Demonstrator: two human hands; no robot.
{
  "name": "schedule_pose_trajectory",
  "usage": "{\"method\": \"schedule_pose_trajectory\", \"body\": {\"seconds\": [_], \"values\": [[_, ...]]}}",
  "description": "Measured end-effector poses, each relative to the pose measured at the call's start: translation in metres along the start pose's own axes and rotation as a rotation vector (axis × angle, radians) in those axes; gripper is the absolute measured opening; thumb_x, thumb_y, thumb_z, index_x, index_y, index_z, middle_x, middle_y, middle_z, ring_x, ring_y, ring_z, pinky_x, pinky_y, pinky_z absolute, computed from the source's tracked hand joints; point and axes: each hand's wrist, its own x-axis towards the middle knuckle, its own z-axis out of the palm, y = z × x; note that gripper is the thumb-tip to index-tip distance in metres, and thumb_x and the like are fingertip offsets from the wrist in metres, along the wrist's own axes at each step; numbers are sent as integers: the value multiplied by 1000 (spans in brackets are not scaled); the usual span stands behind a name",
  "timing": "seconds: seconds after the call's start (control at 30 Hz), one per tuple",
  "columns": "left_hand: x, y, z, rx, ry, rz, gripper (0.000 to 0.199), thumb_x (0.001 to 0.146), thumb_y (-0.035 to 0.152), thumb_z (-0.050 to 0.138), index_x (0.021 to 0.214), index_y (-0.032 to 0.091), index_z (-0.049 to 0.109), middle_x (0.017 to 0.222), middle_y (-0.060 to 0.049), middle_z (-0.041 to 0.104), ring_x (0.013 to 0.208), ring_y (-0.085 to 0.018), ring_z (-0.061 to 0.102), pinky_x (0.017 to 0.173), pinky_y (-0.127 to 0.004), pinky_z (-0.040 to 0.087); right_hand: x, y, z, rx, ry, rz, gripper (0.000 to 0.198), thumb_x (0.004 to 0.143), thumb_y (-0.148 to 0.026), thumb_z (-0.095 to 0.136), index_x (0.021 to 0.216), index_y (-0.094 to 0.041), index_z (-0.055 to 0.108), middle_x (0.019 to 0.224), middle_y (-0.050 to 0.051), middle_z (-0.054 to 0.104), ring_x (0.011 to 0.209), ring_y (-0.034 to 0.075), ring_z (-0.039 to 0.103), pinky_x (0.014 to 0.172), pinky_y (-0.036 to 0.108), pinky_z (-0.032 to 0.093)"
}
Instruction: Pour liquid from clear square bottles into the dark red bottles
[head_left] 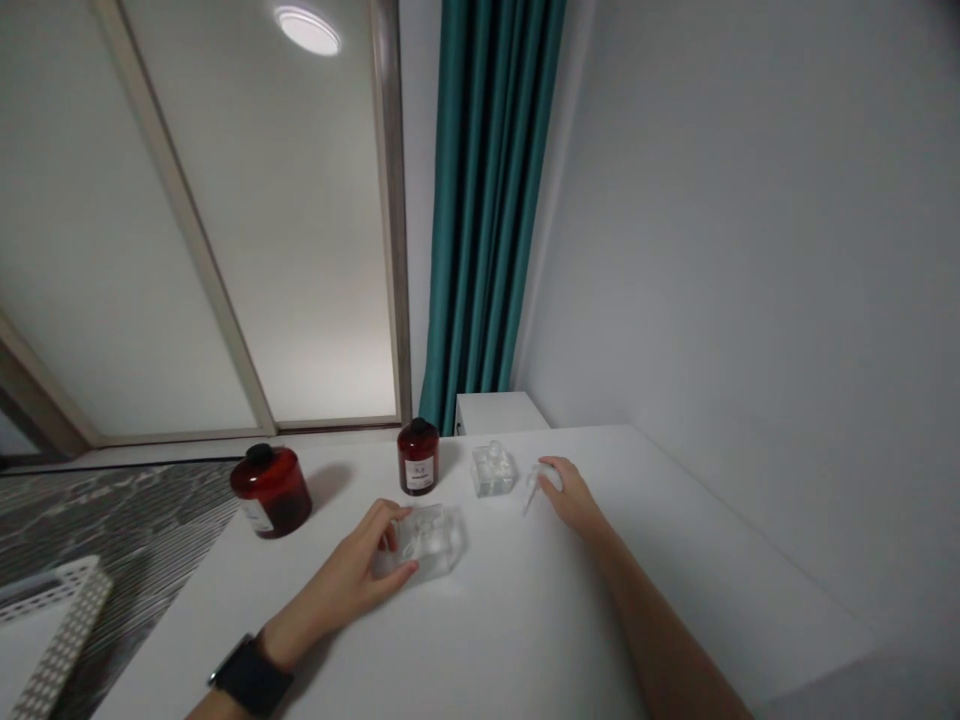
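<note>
- Where the white tabletop [495, 650] runs out at left: one large, squat, dark-red translucent bottle [277, 490], black cap, pale label.
- Left hand [367, 555], black watch [253, 675] at wrist; thumb and fingers parted to the object's width, gripping its left end.
- One smaller dark-red translucent bottle [418, 455], black cap, white label, behind that hand.
- One clear, block-shaped box [435, 540], in the left hand's grip, low over the tabletop; contact beneath unclear.
- One smaller clear, square box [493, 472], on the tabletop between the hands.
- Right hand [574, 500], thumb and forefinger nearly closed, pinching one small, clear, blurred piece [535, 482].
</note>
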Motion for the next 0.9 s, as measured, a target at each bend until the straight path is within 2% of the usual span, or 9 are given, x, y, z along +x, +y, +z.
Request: {"method": "schedule_pose_trajectory", "body": {"seconds": [0.17,0.43,0.7,0.9], "values": [[0,2,-1,30,-11,-4,38,89,28,61,123,22,46,99,-3,53,84,-20,60,78,-34,53,-3,3,5,-16,-57,47,30,84,-28,57,110,-19,68,118,12,72,114,27,65,106,47,47],[0,3,0,34,-11,-3,38,90,30,59,124,22,44,100,-3,54,84,-20,60,78,-35,53,-4,-2,5,1,-100,95,30,81,-28,64,109,-21,68,114,10,74,109,27,68,102,46,49],[2,5,-1,28,-12,-17,37,89,30,60,122,22,46,98,-3,54,84,-21,61,80,-36,53,-6,-17,7,74,-13,114,40,80,-30,65,119,-21,62,105,9,73,103,26,70,95,44,53],[1,5,-1,15,-6,-31,39,87,30,62,123,22,48,98,-3,58,84,-21,62,79,-35,53,-7,-51,7,139,115,18,40,83,-33,61,121,-19,59,113,11,65,102,26,65,96,45,53]]}}
